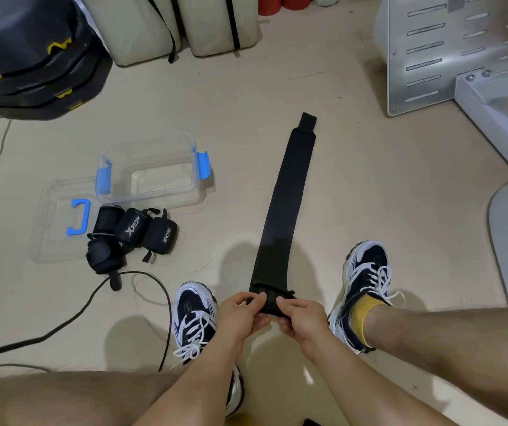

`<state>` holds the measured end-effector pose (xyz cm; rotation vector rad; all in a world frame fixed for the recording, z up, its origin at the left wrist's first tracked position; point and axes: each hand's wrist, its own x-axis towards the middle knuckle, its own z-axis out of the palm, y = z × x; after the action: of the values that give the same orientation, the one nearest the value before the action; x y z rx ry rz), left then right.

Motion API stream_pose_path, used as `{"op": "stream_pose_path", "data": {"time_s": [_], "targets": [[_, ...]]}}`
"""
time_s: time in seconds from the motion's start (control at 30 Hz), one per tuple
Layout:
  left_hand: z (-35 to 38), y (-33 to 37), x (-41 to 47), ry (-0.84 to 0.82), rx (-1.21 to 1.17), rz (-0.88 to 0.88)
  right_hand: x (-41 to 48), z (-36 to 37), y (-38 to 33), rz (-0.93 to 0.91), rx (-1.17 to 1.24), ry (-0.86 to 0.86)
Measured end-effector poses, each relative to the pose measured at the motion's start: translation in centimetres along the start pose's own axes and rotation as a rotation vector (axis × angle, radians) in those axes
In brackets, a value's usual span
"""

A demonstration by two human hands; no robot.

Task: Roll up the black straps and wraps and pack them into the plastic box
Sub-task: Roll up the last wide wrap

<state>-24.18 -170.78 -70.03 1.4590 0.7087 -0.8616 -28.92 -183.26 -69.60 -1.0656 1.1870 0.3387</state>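
A long black strap [286, 198] lies stretched out flat on the beige floor, running away from me between my feet. My left hand [242, 315] and my right hand [300, 318] both pinch its near end, which is folded over into a small roll. To the left stands a clear plastic box [154, 167] with blue clips, open and with nothing in it. Its clear lid [59, 219] with a blue handle lies beside it. Several rolled black wraps [129, 235] sit in a cluster in front of the box.
A black cable [92, 299] curves over the floor near my left shoe [194, 318]. My right shoe [366, 287] is beside the strap. Stacked black bags [31, 56] sit far left, pale cushions [169, 26] at the back, a metal frame [446, 50] at right.
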Motion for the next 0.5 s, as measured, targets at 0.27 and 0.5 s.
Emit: {"op": "stream_pose_path", "data": {"time_s": [0.27, 0.5], "targets": [[0.0, -0.1, -0.1, -0.072, -0.091, -0.026, 1.3, -0.1, 0.3, 0.019, -0.020, 0.030], [-0.3, 0.2, 0.3, -0.033, -0.057, -0.050, 1.2, 0.0, 0.3, -0.009, -0.102, -0.056]]}}
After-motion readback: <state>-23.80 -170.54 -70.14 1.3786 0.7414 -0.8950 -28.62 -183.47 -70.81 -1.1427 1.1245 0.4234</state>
